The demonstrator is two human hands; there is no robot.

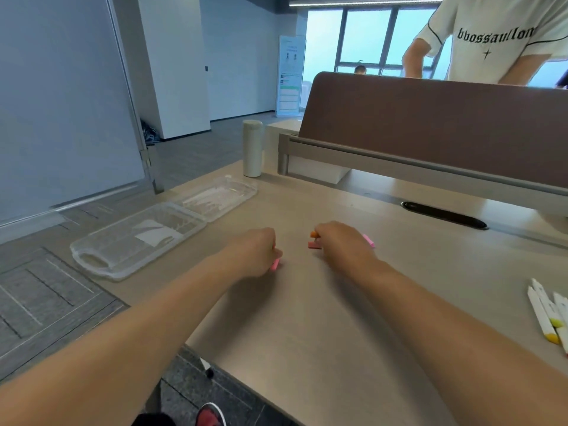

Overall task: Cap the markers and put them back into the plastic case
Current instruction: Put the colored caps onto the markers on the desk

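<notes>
Pinching a pink cap (275, 264), the left hand (253, 250) sits just left of the right hand (341, 244), which is curled round markers (314, 245) lying crosswise, ends toward the cap.

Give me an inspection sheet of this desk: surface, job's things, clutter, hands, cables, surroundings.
Surface: beige table, with a black slot at the back.
Job's things: the clear plastic case lies open at the left with no markers inside; white markers lie at the right edge.
Clutter: a white tumbler stands beyond the case.
Hands: the left hand grips a pink piece; the right hand grips pink and orange marker pieces.
Cables: nothing seen.
Surroundings: brown partition with a person behind it; grey floor.
</notes>
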